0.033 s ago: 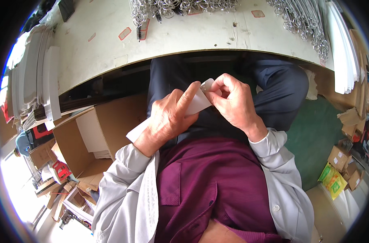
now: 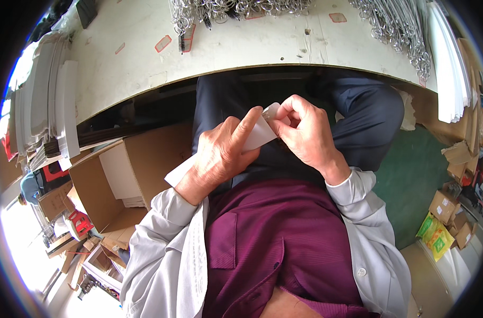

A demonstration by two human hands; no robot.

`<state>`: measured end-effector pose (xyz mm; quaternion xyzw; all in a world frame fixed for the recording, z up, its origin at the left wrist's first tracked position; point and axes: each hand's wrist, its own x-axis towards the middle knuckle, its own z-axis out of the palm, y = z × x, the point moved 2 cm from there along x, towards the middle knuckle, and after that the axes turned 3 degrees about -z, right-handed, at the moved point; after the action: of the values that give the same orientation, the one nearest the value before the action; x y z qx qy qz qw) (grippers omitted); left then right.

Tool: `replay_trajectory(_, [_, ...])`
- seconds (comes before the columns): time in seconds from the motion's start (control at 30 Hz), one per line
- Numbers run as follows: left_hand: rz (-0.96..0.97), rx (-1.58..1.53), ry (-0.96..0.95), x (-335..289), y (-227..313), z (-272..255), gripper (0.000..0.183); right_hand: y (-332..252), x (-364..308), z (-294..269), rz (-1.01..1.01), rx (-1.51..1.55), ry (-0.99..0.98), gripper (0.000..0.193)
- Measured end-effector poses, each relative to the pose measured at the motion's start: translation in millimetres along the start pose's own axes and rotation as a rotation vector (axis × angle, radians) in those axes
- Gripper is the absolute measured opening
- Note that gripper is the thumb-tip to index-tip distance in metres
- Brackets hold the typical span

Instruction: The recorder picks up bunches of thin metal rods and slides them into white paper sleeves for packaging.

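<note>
Above the legs [image 2: 368, 106], the left hand [image 2: 223, 148] keeps a grip on the white strip [image 2: 260, 135], while the right hand [image 2: 307, 135] has finger and thumb closed on its upper end; steady left support and light fingertip work should keep it from creasing. The box [image 2: 159, 153] rim bounds moving room at left, the surface [image 2: 241, 50] front edge beyond, metal rings [image 2: 241, 8] farthest.
</note>
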<state>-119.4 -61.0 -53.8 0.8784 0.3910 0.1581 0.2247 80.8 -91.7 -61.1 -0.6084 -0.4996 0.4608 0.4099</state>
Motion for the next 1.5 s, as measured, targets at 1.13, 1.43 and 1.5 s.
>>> replay_trajectory(1.13, [-0.052,0.011,-0.063,1,-2,9,0.081,18,4,-32,0.221,0.577,-0.02,0.023])
replay_trajectory(1.43, [-0.041,0.015,-0.06,2,-5,10,0.083,13,5,-39,0.238,0.39,-0.157,0.019])
replay_trajectory(1.5, [-0.044,0.021,-0.068,2,-5,11,0.083,16,5,-41,0.228,0.391,-0.143,0.019])
